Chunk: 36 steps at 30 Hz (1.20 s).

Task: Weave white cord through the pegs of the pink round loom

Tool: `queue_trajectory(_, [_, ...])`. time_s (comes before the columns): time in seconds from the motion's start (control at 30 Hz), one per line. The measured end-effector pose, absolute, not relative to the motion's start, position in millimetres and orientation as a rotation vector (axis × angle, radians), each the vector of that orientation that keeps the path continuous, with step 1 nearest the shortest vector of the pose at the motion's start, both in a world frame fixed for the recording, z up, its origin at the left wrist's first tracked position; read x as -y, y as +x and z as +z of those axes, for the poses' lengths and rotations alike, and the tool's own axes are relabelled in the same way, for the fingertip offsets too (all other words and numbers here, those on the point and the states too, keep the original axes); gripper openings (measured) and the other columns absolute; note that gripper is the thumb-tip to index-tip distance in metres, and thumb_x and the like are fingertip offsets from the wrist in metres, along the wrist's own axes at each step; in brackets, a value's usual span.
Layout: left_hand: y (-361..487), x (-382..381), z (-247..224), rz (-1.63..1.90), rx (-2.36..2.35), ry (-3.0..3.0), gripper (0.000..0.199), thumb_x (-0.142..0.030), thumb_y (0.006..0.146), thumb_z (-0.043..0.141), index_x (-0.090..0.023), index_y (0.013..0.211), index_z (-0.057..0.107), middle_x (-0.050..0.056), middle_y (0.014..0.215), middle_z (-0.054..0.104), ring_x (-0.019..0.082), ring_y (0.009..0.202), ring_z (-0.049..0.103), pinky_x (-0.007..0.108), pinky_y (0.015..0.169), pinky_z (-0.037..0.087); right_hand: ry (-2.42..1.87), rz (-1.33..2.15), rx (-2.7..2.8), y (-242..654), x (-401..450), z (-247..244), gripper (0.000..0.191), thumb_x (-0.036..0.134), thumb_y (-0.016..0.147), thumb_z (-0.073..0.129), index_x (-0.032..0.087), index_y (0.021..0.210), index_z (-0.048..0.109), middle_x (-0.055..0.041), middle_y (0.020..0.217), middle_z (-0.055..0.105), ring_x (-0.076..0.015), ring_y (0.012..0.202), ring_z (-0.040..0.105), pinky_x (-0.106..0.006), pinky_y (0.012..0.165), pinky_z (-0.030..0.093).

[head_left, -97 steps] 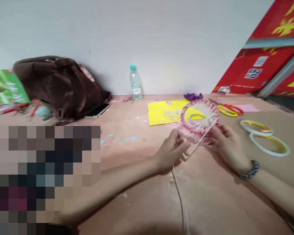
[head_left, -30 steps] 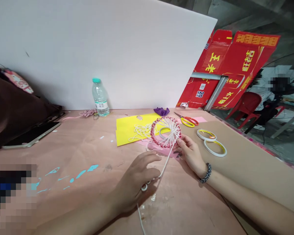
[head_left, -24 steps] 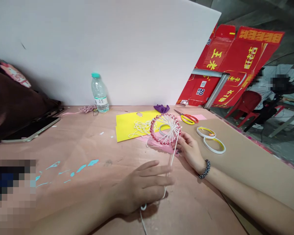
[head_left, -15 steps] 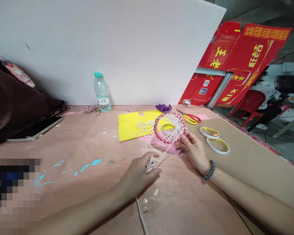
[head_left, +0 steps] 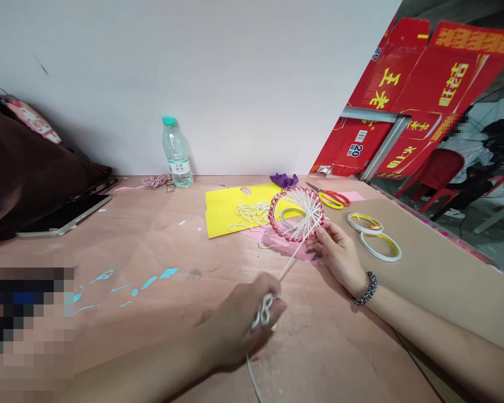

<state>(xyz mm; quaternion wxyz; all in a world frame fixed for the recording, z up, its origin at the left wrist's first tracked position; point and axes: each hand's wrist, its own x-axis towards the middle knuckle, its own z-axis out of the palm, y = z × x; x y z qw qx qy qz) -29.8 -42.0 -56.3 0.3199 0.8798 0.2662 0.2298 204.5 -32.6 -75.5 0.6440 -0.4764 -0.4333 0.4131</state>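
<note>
My right hand (head_left: 336,249) pinches the lower right rim of a wrapped hoop (head_left: 273,215), red and white around its edge. White strands fan across the hoop's inside and bunch toward its right side. From its lower edge a white cord (head_left: 292,260) runs taut down to my left hand (head_left: 252,313). That hand is closed around a small looped bundle of the cord (head_left: 264,310), and a loose tail drops below it over the table. More white cord (head_left: 252,212) lies heaped on a yellow sheet (head_left: 218,221) behind the hoop.
Scissors (head_left: 331,198) with red and yellow handles and two tape rolls (head_left: 380,246) lie to the right. A water bottle (head_left: 177,154) stands against the white board (head_left: 243,84). At left are a tablet (head_left: 67,215) and a dark bag (head_left: 29,162). Pink paper (head_left: 277,240) lies beneath the hoop.
My left hand has moved down and toward me, its fingers closing more tightly on the cord bundle. My right hand keeps its hold on the hoop. The view has shifted slightly.
</note>
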Motion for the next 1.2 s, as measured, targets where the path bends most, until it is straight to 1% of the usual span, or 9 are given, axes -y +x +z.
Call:
queue_trajectory(0.1, [-25, 38, -53, 0.554, -0.914, 2.196, 0.023, -0.032, 0.086, 0.051, -0.019, 0.104, 0.05, -0.005, 0.062, 0.054, 0.01, 0.053, 0.048, 0.02, 0.049, 0.035, -1.082, 0.923, 0.998, 205, 32, -76, 0.035, 0.045, 0.081, 0.065, 0.018, 0.101, 0.055, -0.0023, 0.07, 0.066, -0.014, 0.061, 0.063, -0.023, 0.054, 0.049])
queue_trajectory(0.2, [-24, 36, -48, 0.455, -0.805, 2.35, 0.017, -0.027, 0.088, 0.047, -0.018, 0.079, 0.058, 0.0, 0.071, 0.059, 0.012, 0.065, 0.054, 0.021, 0.059, 0.04, -1.06, 0.896, 1.006, 205, 31, -76, 0.034, 0.044, 0.081, 0.065, 0.018, 0.102, 0.057, -0.0019, 0.073, 0.065, -0.0133, 0.06, 0.062, -0.025, 0.056, 0.05])
queue_trajectory(0.3, [-28, 40, -47, 0.638, -0.538, 2.633, 0.016, -0.022, 0.087, 0.048, -0.019, 0.08, 0.061, 0.007, 0.099, 0.064, 0.02, 0.1, 0.056, 0.032, 0.086, 0.042, -1.061, 0.913, 0.988, 205, 31, -77, 0.036, 0.045, 0.08, 0.065, 0.019, 0.104, 0.057, -0.0011, 0.075, 0.064, -0.0129, 0.06, 0.061, -0.025, 0.056, 0.05])
queue_trajectory(0.4, [-32, 44, -52, 0.652, -0.146, 2.7, 0.014, -0.018, 0.083, 0.05, -0.021, 0.093, 0.06, 0.008, 0.112, 0.064, 0.024, 0.118, 0.048, 0.045, 0.107, 0.026, -1.072, 0.926, 0.973, 206, 30, -77, 0.035, 0.046, 0.079, 0.067, 0.02, 0.1, 0.057, -0.0001, 0.073, 0.064, -0.0134, 0.059, 0.061, -0.026, 0.055, 0.05])
queue_trajectory(0.53, [-32, 44, -60, 0.497, -0.266, 2.427, 0.011, -0.027, 0.085, 0.047, -0.022, 0.09, 0.054, 0.003, 0.078, 0.064, 0.016, 0.076, 0.059, 0.032, 0.084, 0.045, -1.057, 0.891, 0.99, 206, 29, -78, 0.029, 0.043, 0.079, 0.067, 0.019, 0.093, 0.058, -0.0009, 0.074, 0.064, -0.0128, 0.061, 0.062, -0.025, 0.058, 0.051])
queue_trajectory(0.63, [-29, 40, -60, 0.568, -0.754, 2.239, 0.022, -0.033, 0.088, 0.045, -0.021, 0.106, 0.047, -0.003, 0.065, 0.055, 0.013, 0.058, 0.052, 0.024, 0.058, 0.043, -1.052, 0.894, 0.986, 207, 29, -78, 0.032, 0.043, 0.08, 0.067, 0.019, 0.098, 0.057, -0.0013, 0.074, 0.065, -0.013, 0.062, 0.063, -0.025, 0.059, 0.051])
queue_trajectory(0.83, [-25, 35, -50, 0.485, -0.702, 2.404, 0.006, -0.018, 0.08, 0.054, -0.019, 0.078, 0.06, 0.004, 0.085, 0.062, 0.017, 0.082, 0.057, 0.028, 0.073, 0.044, -1.055, 0.896, 0.982, 206, 31, -77, 0.034, 0.043, 0.08, 0.066, 0.019, 0.102, 0.057, -0.001, 0.074, 0.064, -0.0131, 0.062, 0.062, -0.025, 0.056, 0.05])
queue_trajectory(0.93, [-27, 38, -52, 0.537, -0.378, 2.49, 0.014, -0.016, 0.078, 0.055, -0.02, 0.09, 0.061, 0.009, 0.108, 0.061, 0.023, 0.107, 0.052, 0.036, 0.091, 0.041, -1.06, 0.919, 0.957, 205, 31, -76, 0.037, 0.045, 0.078, 0.067, 0.02, 0.104, 0.057, 0.0006, 0.073, 0.063, -0.0129, 0.058, 0.061, -0.025, 0.053, 0.049])
queue_trajectory(1.2, [-30, 37, -59, 0.505, -0.629, 1.839, 0.026, -0.04, 0.093, 0.032, -0.019, 0.085, 0.047, -0.005, 0.059, 0.047, 0.008, 0.048, 0.04, 0.02, 0.048, 0.036, -1.069, 0.911, 0.965, 205, 31, -75, 0.033, 0.043, 0.079, 0.067, 0.019, 0.099, 0.057, -0.0007, 0.072, 0.064, -0.0127, 0.06, 0.061, -0.024, 0.055, 0.05])
